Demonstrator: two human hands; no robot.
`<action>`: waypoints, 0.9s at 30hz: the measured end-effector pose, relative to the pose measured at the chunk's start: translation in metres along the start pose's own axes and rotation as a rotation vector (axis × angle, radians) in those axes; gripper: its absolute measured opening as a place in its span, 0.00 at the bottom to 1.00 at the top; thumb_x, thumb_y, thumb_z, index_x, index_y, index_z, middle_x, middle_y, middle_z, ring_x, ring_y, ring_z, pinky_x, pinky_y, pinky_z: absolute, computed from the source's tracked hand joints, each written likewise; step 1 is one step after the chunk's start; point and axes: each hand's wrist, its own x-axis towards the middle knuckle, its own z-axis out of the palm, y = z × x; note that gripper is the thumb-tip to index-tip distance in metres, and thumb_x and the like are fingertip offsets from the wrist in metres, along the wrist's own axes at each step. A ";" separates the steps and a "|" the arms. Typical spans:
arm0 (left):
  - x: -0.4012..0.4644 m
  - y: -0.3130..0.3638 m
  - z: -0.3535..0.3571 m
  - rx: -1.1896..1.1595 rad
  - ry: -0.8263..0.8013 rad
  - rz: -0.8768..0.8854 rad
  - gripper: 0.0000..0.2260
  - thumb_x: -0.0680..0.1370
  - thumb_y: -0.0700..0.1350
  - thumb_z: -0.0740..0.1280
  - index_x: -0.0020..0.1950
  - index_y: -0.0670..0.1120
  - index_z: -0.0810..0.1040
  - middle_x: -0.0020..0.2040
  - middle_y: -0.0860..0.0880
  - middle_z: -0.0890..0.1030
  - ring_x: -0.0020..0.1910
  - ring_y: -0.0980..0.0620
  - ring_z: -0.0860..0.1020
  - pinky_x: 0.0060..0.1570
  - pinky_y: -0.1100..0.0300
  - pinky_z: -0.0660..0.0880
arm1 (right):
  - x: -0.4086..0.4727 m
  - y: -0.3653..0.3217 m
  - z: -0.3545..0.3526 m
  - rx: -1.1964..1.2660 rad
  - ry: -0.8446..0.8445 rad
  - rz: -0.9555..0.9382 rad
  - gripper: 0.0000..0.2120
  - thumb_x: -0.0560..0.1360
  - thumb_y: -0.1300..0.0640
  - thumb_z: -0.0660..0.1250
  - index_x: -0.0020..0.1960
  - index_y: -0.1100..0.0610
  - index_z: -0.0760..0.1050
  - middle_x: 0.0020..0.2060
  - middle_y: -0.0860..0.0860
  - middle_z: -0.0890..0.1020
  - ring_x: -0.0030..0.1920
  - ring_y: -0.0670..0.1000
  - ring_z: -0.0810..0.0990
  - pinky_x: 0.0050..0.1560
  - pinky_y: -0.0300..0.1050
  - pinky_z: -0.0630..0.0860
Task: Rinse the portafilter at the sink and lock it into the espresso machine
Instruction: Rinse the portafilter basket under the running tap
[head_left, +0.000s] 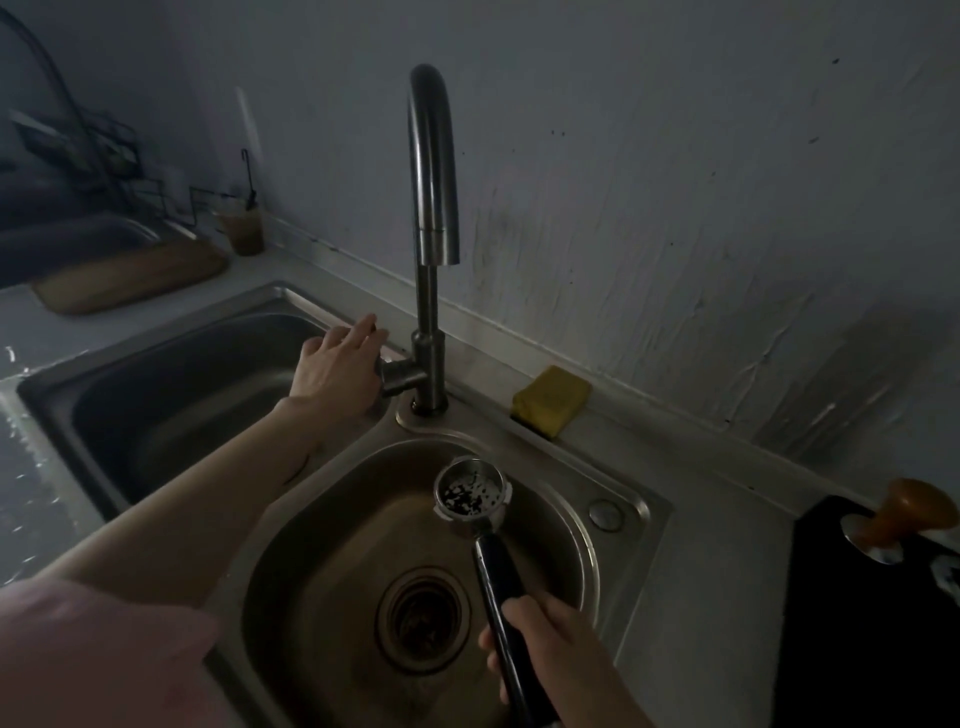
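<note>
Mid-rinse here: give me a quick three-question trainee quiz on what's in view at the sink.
1. True or false: water is running from the faucet.
2. Which hand grips the portafilter handle, and what does the other hand touch?
3. Multiple choice: the yellow sponge lies A) in the basin, B) on the ledge beside the faucet base, C) on the black mat.

Key: 1. False, no stream shows. 2. Right hand grips it; left hand is at the faucet lever. 3. B.

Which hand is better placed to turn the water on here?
Left. The left hand already rests at the faucet handle, while the right hand grips the portafilter under the spout.
</note>
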 end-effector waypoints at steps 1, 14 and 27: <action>0.000 0.000 -0.001 0.035 0.005 0.006 0.26 0.77 0.45 0.59 0.74 0.48 0.56 0.78 0.48 0.53 0.74 0.44 0.58 0.70 0.47 0.58 | -0.001 0.000 0.000 0.005 0.002 0.011 0.07 0.74 0.61 0.61 0.41 0.59 0.76 0.22 0.51 0.79 0.26 0.49 0.75 0.24 0.40 0.70; -0.015 -0.002 -0.002 0.136 0.000 0.008 0.27 0.76 0.45 0.60 0.73 0.47 0.57 0.77 0.47 0.55 0.72 0.45 0.60 0.67 0.50 0.61 | -0.009 -0.008 0.003 -0.024 -0.037 0.012 0.08 0.76 0.59 0.59 0.41 0.58 0.76 0.28 0.52 0.80 0.28 0.48 0.76 0.26 0.40 0.72; -0.020 -0.002 0.000 0.089 -0.023 -0.007 0.27 0.75 0.48 0.62 0.72 0.46 0.59 0.76 0.47 0.56 0.69 0.44 0.63 0.65 0.49 0.63 | -0.012 -0.007 0.010 0.007 -0.067 0.017 0.07 0.75 0.58 0.60 0.42 0.59 0.75 0.27 0.51 0.79 0.28 0.48 0.76 0.26 0.40 0.72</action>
